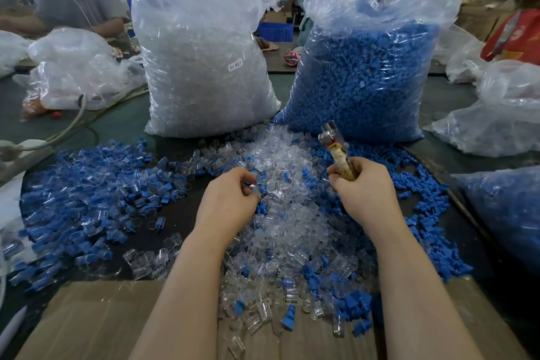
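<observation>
Left hand (230,199) has its fingers curled in, pinching a small piece (252,188) that looks clear with a bit of blue, right over the middle of the clear pile (280,228). Right hand (365,190) is wrapped tight around the taped handle of a tool (336,146), whose metal head points up and away, just in front of the bag of blue parts (365,82). The bag of clear parts (204,67) stands beside it on the left. Loose blue pieces (96,184) are mixed with clear ones all over the dark tabletop (122,123). A cardboard sheet (102,321) lies at the near edge, under both forearms.
</observation>
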### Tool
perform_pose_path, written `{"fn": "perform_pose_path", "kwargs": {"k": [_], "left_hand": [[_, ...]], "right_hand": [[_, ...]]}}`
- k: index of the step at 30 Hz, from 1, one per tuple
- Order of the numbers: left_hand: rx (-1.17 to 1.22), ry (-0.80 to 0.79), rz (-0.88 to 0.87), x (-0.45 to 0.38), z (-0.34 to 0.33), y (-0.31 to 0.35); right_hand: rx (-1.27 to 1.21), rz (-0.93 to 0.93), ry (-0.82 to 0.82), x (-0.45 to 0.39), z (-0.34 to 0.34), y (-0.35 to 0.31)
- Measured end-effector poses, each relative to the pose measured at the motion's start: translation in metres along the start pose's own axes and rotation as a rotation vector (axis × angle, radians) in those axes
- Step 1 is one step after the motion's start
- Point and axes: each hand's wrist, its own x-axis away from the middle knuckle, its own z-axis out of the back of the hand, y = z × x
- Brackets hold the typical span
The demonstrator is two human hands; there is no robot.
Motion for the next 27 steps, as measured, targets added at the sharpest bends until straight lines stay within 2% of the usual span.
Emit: {"fn": "perform_pose_path", "kwargs": {"k": [8, 17, 21, 27], "left_hand": [[0.265, 0.000, 0.063, -0.002, 0.006, 0.006], [0.528, 0.149, 0.099, 0.000, 0.012, 0.026], [0.748, 0.119, 0.113, 0.004, 0.009, 0.041], [0.890, 0.015, 0.132, 0.011, 0.001, 0.055]], "right_hand": [[-0.157, 0.015, 0.020, -0.001, -0.003, -0.001], [-0.325, 0.174, -0.013, 0.007, -0.002, -0.008], [-0.334, 0.213, -0.034, 0.009, -0.006, -0.012], [-0.339, 0.263, -0.028, 0.013, -0.012, -0.016]]}}
